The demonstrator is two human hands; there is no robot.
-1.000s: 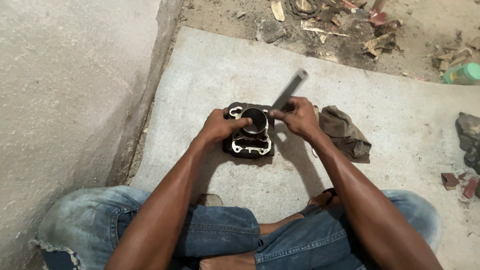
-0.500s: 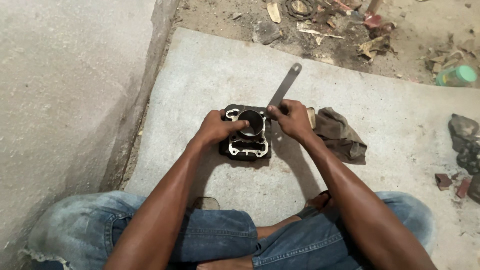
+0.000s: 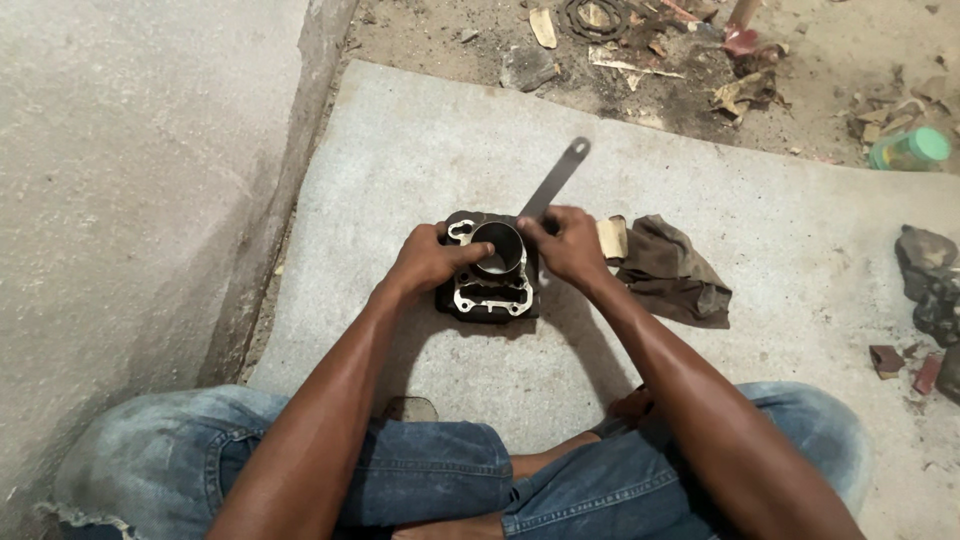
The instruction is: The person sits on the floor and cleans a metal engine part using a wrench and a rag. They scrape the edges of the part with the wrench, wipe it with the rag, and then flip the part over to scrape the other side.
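Concrete slab (image 3: 420,150): left hand (image 3: 428,262) grips cylinder block (image 3: 490,275); right hand (image 3: 568,245) pinches flat bar (image 3: 553,180), angled up-right.

engine cylinder block (image 3: 488,275): 1 | flat metal strip (image 3: 553,181): 1 | brown rag (image 3: 672,271): 1 | green-capped bottle (image 3: 910,149): 1 | hands: 2, left hand (image 3: 427,262), right hand (image 3: 567,245)

strip (image 3: 552,184): lower end hidden under right hand (image 3: 566,247)
block (image 3: 487,290): left side covered by left hand (image 3: 428,262)
ring (image 3: 594,14): cut by top edge
bottle (image 3: 909,150): too small to tell contents
lump (image 3: 931,282): cut by right edge
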